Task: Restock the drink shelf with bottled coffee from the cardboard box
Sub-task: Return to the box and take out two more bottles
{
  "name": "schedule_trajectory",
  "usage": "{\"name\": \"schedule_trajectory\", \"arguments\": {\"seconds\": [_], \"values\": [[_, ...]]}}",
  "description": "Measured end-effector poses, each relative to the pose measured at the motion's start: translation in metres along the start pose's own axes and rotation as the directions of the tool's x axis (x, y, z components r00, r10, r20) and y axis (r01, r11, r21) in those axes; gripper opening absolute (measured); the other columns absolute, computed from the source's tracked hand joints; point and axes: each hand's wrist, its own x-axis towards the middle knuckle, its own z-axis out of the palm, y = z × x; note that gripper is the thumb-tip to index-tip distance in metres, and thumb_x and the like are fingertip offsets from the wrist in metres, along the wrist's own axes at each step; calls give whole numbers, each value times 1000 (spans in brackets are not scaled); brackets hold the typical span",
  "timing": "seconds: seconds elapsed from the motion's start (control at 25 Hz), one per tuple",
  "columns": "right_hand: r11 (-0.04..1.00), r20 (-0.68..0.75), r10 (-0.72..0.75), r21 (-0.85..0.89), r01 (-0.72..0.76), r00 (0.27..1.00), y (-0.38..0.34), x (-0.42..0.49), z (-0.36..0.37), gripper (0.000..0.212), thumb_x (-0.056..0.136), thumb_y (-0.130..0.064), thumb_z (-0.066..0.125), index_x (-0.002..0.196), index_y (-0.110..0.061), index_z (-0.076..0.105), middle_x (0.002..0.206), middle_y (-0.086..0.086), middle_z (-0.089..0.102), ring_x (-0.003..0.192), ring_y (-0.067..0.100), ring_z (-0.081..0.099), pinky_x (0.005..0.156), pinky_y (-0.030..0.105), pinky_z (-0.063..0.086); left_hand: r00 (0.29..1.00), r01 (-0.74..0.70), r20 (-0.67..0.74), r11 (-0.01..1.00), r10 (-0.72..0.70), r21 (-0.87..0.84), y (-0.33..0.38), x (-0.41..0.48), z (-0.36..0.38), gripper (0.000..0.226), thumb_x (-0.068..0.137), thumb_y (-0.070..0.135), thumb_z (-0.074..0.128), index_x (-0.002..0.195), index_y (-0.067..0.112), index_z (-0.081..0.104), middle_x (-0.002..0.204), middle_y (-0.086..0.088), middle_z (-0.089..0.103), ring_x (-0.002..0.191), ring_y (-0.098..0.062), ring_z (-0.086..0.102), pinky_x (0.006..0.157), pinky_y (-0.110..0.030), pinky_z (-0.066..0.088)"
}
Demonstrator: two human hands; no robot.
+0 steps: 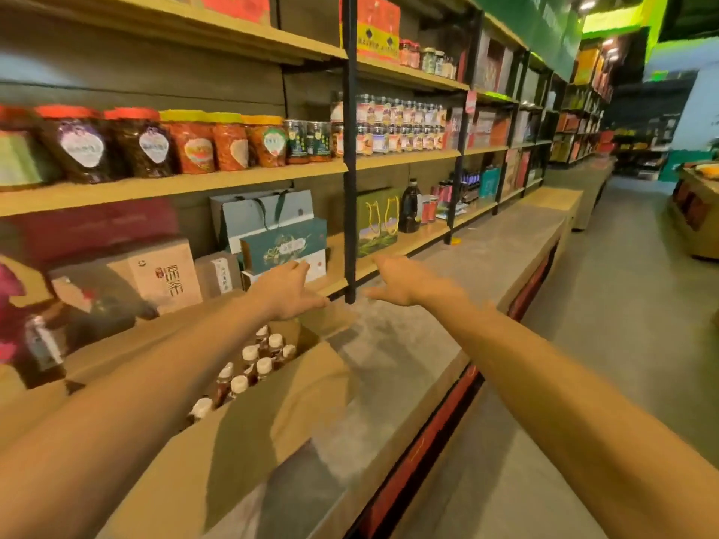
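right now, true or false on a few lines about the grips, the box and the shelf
1. The box holds white-capped bottles. True.
2. The left grip holds a bottle. False: its fingers are straight and it holds nothing.
3. The right grip is open and empty. True.
4. The box stands on the floor. False: it sits on the counter.
5. Red-lidded jars stand on a shelf above the box. True.
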Motion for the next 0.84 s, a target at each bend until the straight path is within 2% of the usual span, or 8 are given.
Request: {"name": "schedule_trajectory", "arguments": {"seconds": [0.16, 0.24, 0.4, 0.52, 0.64, 0.76, 0.84], "values": [[978, 17, -209, -4, 209, 978, -3, 93, 8, 60, 86, -50, 56, 131, -12, 44, 132, 11, 54, 116, 33, 52, 95, 46, 45, 967, 254, 2, 967, -254, -5, -41, 27, 2, 80, 86, 59, 49, 144, 8, 30, 148, -14, 34, 132, -31, 38, 105, -40, 34], [952, 27, -305, -9, 305, 952, -16, 128, 15, 67, 86, -55, 55, 135, -12, 40, 138, 13, 49, 122, 35, 49, 98, 47, 44, 927, 375, 6, 927, -375, -5, -58, 24, 6, 77, 87, 58, 48, 144, 10, 29, 150, -14, 32, 134, -32, 36, 107, -41, 33], [869, 31, -494, 58, 492, 869, -66, 169, 40, 66, 88, -48, 56, 139, -10, 38, 144, 14, 44, 129, 34, 44, 104, 45, 40, 822, 568, 3, 820, -570, 71, -101, -3, 18, 80, 88, 59, 46, 148, 14, 21, 154, -11, 25, 140, -29, 28, 113, -40, 27], [798, 40, -597, 132, 588, 801, -111, 178, 63, 58, 89, -45, 56, 133, -9, 43, 136, 14, 51, 121, 31, 51, 96, 40, 43, 736, 674, 13, 735, -676, 68, -129, -32, 23, 79, 86, 59, 49, 147, 14, 24, 153, -9, 28, 138, -27, 32, 111, -38, 30], [722, 77, -683, 221, 656, 726, -155, 184, 94, 54, 89, -41, 58, 133, -14, 44, 134, 10, 53, 120, 28, 51, 98, 41, 43, 653, 755, 56, 655, -756, 35, -152, -63, 31, 76, 86, 56, 52, 147, 19, 24, 150, -7, 33, 129, -26, 44, 104, -38, 40], [671, 141, -727, 353, 652, 672, -195, 182, 132, 53, 88, -37, 59, 135, -17, 43, 136, 8, 51, 124, 26, 49, 103, 43, 42, 623, 773, 60, 626, -780, 108, -175, -86, 50, 70, 88, 58, 46, 145, 21, 28, 145, -5, 42, 121, -23, 52, 94, -32, 45], [646, 179, -741, 451, 616, 647, -209, 176, 157, 59, 90, -33, 59, 142, -16, 35, 144, 7, 43, 133, 25, 41, 109, 43, 37, 632, 766, 92, 639, -769, 76, -186, -93, 75, 71, 89, 57, 46, 147, 22, 24, 150, -3, 36, 129, -23, 45, 103, -33, 39]]}}
